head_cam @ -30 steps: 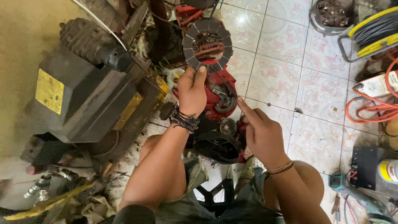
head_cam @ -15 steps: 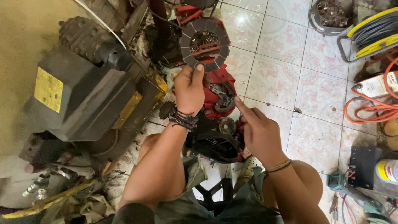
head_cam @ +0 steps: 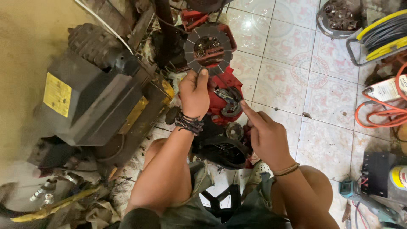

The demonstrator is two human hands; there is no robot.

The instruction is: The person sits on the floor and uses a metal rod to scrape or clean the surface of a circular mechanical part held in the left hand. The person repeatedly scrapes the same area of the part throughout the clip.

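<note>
**Fingers pinch the ring plate at its lower edge**

Fingers [head_cam: 202, 75] of the left hand [head_cam: 194, 94] are closed in a pinch on the bottom rim of a dark ring-shaped plate [head_cam: 210, 49], which is held up flat toward the camera. The right hand [head_cam: 266, 138] holds nothing: its index finger is stretched out toward 11 o'clock, the other fingers are curled in, and the tip comes close to the red engine part [head_cam: 227, 95] on the floor (whether it touches cannot be told).

For a good inspection, the plate is best kept by its edge only, as it is now, so that the faces are not covered. It should be turned slowly, and the grip kept firm, because only a small part of the rim is caught.

The plate is a flat ring with a wide open centre. Its face is divided into many grey pads with thin grooves between them, and small teeth are seen along the outer edge. It is found at 12 o'clock from the left hand, above the red part. At 9 o'clock a dark machine [head_cam: 91, 99] with a yellow label is standing on the tiled floor [head_cam: 288, 85].
</note>
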